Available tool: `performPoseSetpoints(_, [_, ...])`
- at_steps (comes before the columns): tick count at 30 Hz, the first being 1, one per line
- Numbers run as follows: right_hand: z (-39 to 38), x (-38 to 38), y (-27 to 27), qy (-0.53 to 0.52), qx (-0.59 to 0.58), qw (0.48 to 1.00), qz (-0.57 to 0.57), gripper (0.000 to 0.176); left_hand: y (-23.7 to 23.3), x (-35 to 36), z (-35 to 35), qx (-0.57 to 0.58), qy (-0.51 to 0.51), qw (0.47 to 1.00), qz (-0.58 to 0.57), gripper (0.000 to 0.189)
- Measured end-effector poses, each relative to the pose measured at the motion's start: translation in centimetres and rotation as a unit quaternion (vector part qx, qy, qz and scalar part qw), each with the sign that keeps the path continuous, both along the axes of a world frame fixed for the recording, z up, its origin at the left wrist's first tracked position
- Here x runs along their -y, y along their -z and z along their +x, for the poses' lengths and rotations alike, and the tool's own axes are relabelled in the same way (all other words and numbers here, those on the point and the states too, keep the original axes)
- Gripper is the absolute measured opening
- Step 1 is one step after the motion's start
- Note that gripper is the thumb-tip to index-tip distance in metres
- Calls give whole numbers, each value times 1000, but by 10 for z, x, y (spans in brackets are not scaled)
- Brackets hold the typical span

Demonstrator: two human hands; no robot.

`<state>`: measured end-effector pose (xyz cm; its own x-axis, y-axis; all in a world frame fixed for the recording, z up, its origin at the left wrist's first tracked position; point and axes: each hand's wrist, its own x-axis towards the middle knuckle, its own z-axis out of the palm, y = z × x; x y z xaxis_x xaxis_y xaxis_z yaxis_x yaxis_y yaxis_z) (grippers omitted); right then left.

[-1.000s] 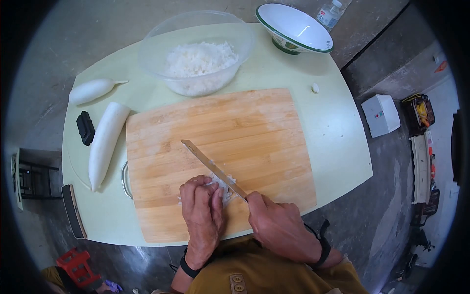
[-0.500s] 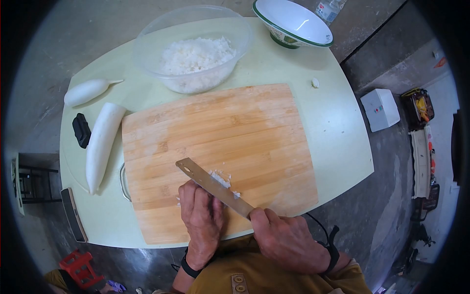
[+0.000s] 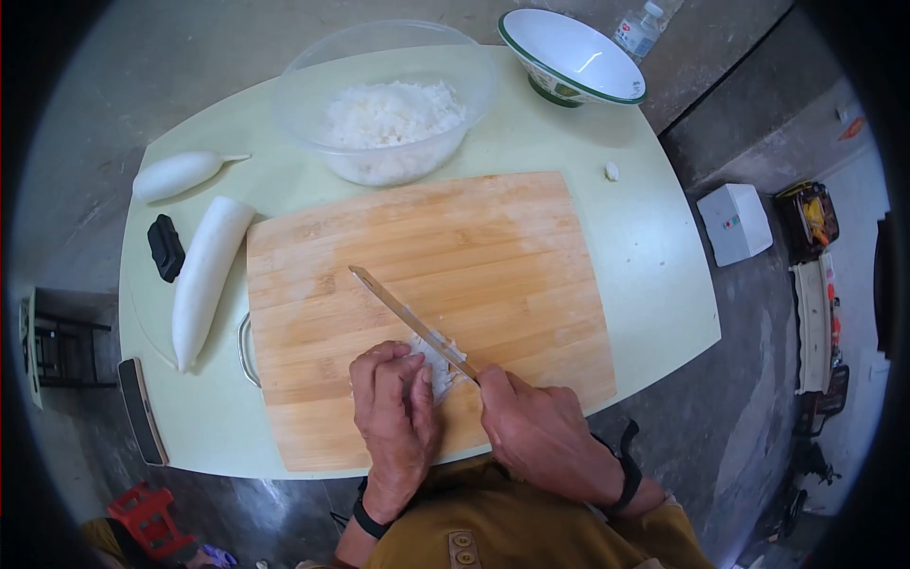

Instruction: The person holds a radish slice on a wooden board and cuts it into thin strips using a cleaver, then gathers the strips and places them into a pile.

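My right hand point(image 3: 540, 422) grips the handle of a kitchen knife point(image 3: 398, 308), whose blade slants up and left above the wooden cutting board point(image 3: 417, 228). A small heap of chopped white radish point(image 3: 442, 375) lies under and beside the blade. Against the left side of that heap, my left hand point(image 3: 393, 408) is closed with curled fingers, holding the radish; part of what it holds is hidden. To the left of the board lie a long peeled white radish point(image 3: 209, 284) and a smaller one point(image 3: 178, 176) with a thin root tip.
Behind the board stands a clear plastic bowl point(image 3: 379, 169) of shredded radish point(image 3: 393, 114). A white, green-rimmed bowl point(image 3: 578, 57) tilts beside it, near a bottle point(image 3: 638, 33). A black object point(image 3: 165, 248) and a phone-like slab point(image 3: 142, 412) are on the table's left point(image 3: 654, 284).
The knife has turned from lying flatter to standing on edge, and its tip has risen. More chopped radish shows between my hands. My left hand's fingers have shifted slightly up.
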<state>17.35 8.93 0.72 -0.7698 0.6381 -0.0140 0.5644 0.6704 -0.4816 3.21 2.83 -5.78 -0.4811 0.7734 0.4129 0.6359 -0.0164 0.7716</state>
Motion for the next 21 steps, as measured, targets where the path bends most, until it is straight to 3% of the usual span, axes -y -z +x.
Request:
performPoseSetpoints(2, [7, 8, -12, 16, 68, 996, -49, 21, -2, 1, 0, -5, 2, 1000, -3, 20])
performPoseSetpoints(5, [15, 17, -14, -20, 43, 999, 5, 15, -1, 2, -1, -18, 7, 1000, -13, 24])
performPoseSetpoints(11, [15, 26, -25, 7, 94, 994, -50, 16, 1, 7, -1, -36, 13, 999, -21, 28])
performPoseSetpoints(19, [0, 11, -16, -29, 72, 997, -26, 23, -4, 4, -1, -47, 15, 997, -56, 29])
performPoseSetpoints(21, [-9, 1, -10, -33, 50, 998, -36, 25, 3, 0, -3, -53, 23, 998, -17, 28])
